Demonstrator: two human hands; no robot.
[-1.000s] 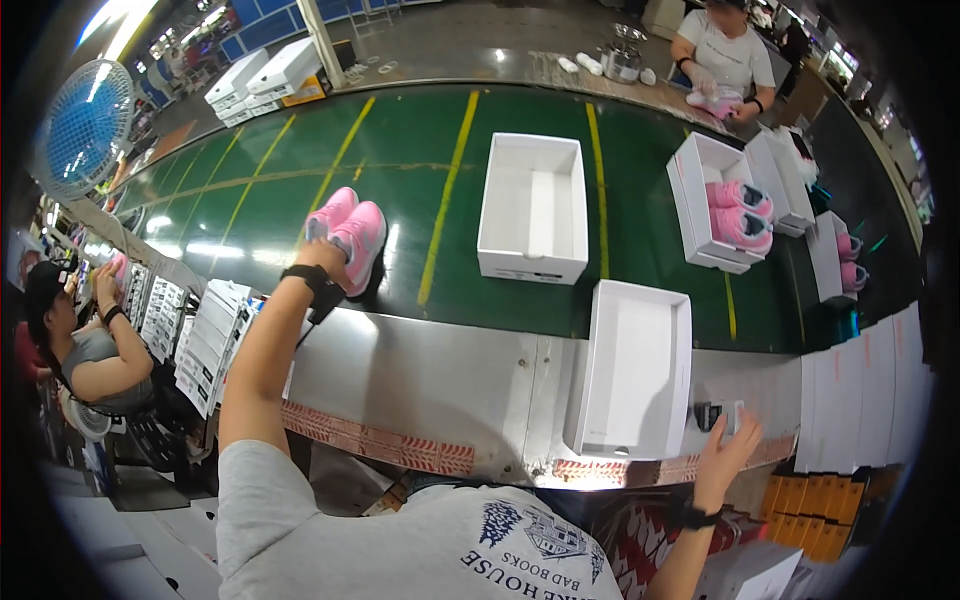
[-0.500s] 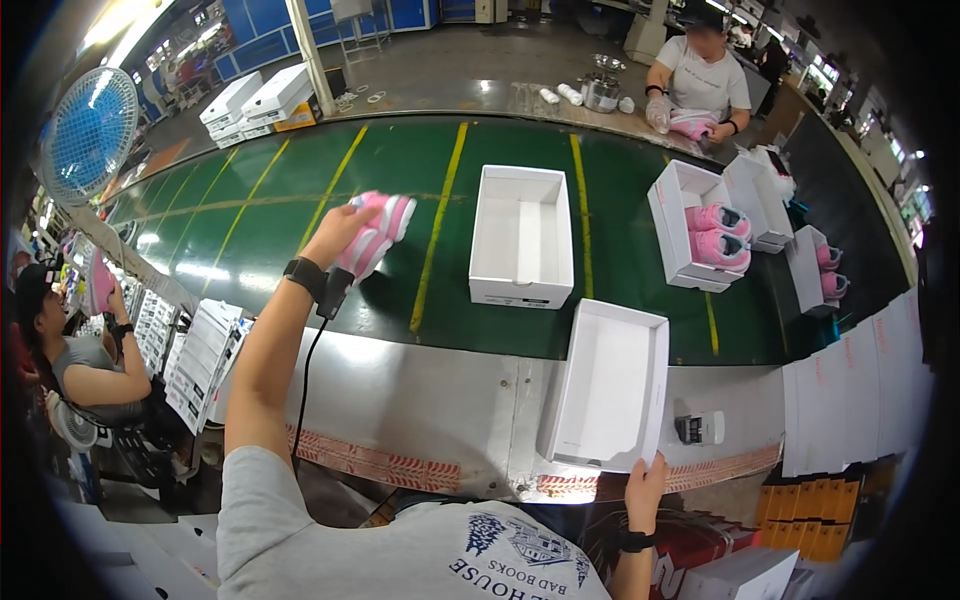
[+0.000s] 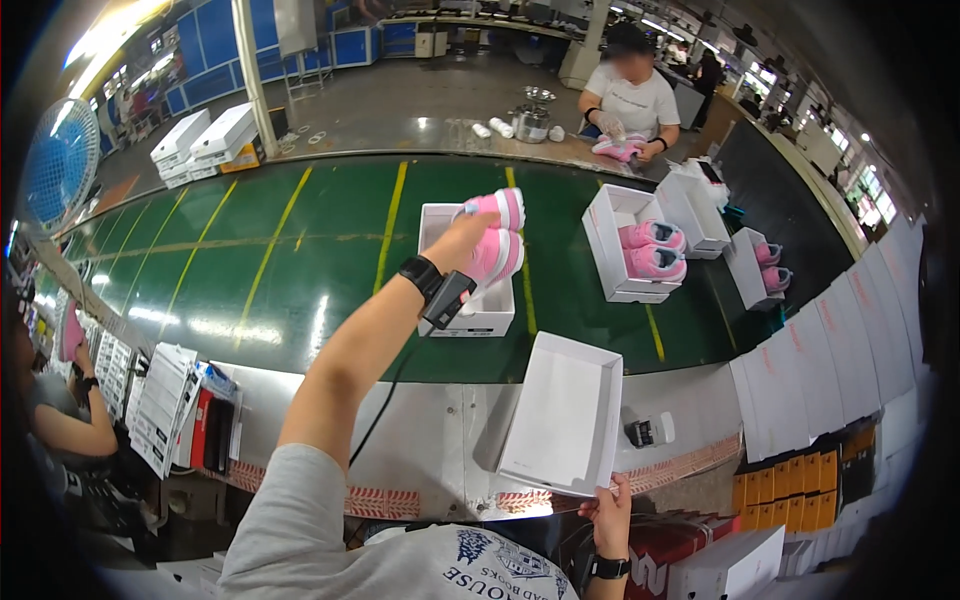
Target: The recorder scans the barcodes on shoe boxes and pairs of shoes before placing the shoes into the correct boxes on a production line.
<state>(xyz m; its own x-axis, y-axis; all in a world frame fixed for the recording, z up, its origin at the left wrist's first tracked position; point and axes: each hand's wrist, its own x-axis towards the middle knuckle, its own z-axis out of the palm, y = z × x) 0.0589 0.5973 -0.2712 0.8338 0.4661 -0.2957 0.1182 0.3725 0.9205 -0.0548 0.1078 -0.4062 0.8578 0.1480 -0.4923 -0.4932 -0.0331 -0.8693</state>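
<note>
- A pair of pink sneakers [image 3: 494, 255] is grasped by the left hand [image 3: 462, 247], whose fingers are mostly hidden by the shoes.
- The pair is held over an open white shoebox [image 3: 490, 325] on the green conveyor belt [image 3: 330, 250]; whether the box is touched by the shoes cannot be told.
- At five o'clock from the pair, a shallow white box lid [image 3: 565, 420] is seen over the metal surface [image 3: 440, 415], open side up.
- At the five o'clock corner of the lid, its edge is gripped by the right hand [image 3: 608, 508].
- At three o'clock from the lid, a small black-and-clear object [image 3: 650, 430] is set on the surface.
- At three o'clock from the held pair, a second pink pair [image 3: 655, 250] is contained in an open white carton [image 3: 600, 240].
- Between one and two o'clock, across the belt, a pink shoe [image 3: 618, 150] is handled by a co-worker [image 3: 630, 100].
- Between nine and ten o'clock, a blue fan [image 3: 60, 165] is seen.
</note>
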